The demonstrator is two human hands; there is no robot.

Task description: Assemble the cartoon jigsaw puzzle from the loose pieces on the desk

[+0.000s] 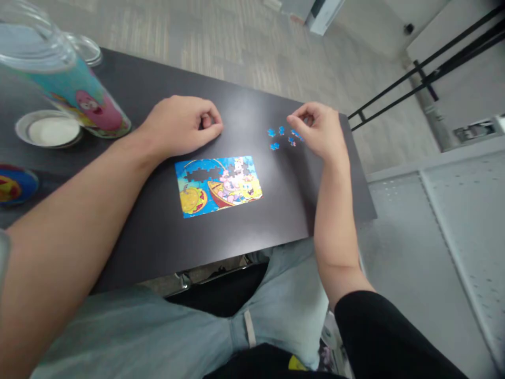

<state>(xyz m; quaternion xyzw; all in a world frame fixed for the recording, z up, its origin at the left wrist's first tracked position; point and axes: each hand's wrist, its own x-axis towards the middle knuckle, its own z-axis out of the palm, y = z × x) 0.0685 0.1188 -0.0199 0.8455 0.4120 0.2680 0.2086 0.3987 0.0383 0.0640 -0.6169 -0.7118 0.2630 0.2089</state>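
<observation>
A colourful cartoon jigsaw puzzle (193, 201) lies flat on the dark table, with a gap in its upper left and a smaller one at the upper right. Beyond its top edge, my left hand (185, 123) rests on the table with curled fingers, thumb near the index finger; whether anything is in them is hidden. At the table's right end, several loose blue puzzle pieces (275, 146) are scattered. Over the rightmost of these hovers my right hand (319, 129), thumb and fingertips pinched together. Anything between those fingertips is too small to make out.
A tall clear bottle with a cartoon print (92, 102) stands at the left, beside a round white-centred lid (55, 130). A clear round lid (84, 50) sits at the far edge. A blue round object (18, 184) is at the left. The dark table (244, 231) ends close to my lap.
</observation>
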